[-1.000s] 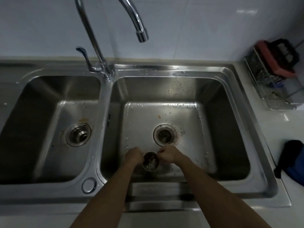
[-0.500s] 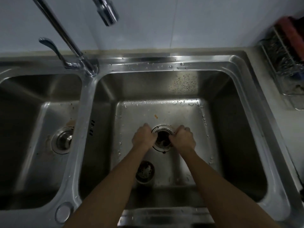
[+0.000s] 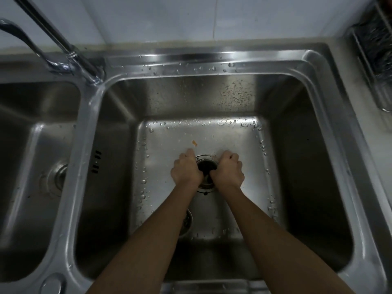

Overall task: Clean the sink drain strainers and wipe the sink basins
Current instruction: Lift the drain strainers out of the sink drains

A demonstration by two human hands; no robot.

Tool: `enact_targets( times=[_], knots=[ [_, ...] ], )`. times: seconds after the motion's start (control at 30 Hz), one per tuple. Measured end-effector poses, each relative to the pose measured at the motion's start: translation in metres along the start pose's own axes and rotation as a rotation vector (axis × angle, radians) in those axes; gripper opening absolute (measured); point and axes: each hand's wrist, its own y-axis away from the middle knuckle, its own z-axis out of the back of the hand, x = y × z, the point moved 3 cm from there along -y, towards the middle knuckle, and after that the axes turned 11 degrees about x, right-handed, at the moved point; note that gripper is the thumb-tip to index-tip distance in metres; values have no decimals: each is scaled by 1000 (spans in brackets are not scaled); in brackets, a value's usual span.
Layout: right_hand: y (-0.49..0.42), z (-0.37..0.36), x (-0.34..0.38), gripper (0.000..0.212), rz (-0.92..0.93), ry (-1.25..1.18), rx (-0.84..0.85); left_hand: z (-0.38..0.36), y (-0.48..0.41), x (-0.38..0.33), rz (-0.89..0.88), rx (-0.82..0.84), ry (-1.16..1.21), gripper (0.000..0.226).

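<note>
Left basin (image 3: 31,209): seated strainer (image 3: 56,179) in its drain, mid-floor. Faucet (image 3: 63,45) rises from the rear edge, on the divider.

Right basin (image 3: 297,187), wet:
- Loose strainer (image 3: 188,222) lies on the floor toward the front edge, partly hidden under the left forearm, apart from both grips.
- Left grip (image 3: 186,171): fingers curled, knuckles up, on the left rim of the open drain (image 3: 206,166).
- Right grip (image 3: 228,174): fingers curled, on the drain's right rim.
- Cannot tell whether either grip holds anything.
- Orange scrap (image 3: 194,143) just behind the drain.

Wire rack (image 3: 377,52) on the worktop's rear right corner.
</note>
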Motion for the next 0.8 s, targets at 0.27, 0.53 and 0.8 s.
enact_targets(
  times=[0.27, 0.53, 0.8],
  knots=[
    [50, 49, 3, 28, 100, -58, 166, 29, 49, 1, -95, 111, 108, 29],
    [95, 38, -36, 30, 66, 76, 348, -4, 102, 9, -121, 329, 219, 25],
    [105, 14, -58, 34, 15, -3, 452, -23, 126, 10, -123, 437, 120, 24]
  ],
)
